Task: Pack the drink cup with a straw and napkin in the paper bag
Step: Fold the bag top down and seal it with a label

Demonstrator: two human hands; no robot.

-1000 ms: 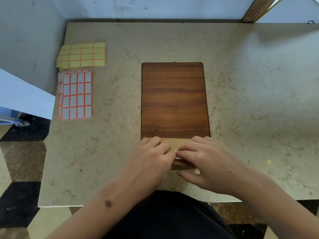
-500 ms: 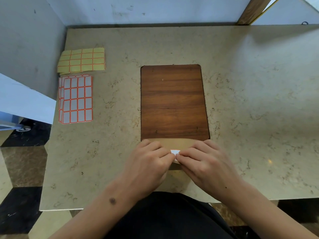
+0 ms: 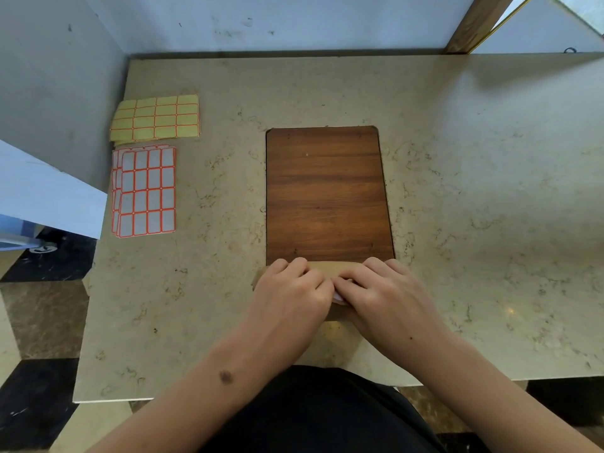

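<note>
Beige marbled stone tabletop (image 3: pixel 457 223) fills most of frame. Dark wood-grain panel (image 3: pixel 327 194) sits at centre. Brown paper bag (image 3: pixel 325 267) lies flat at lower centre, just below the panel's near edge, mostly covered by both hands. Left hand (image 3: pixel 289 300) palm down, fingers curled, pressing on bag's left part. Right hand (image 3: pixel 385 300) palm down, fingers curled, pressing on bag's right part; fingertips of both meet at middle over a small white label (image 3: pixel 338 298), only a sliver visible. Pinch or press, cannot tell. Upper left: white sticker sheets with orange borders (image 3: pixel 145 191), above them yellow sticker sheets (image 3: pixel 157 120).
</note>
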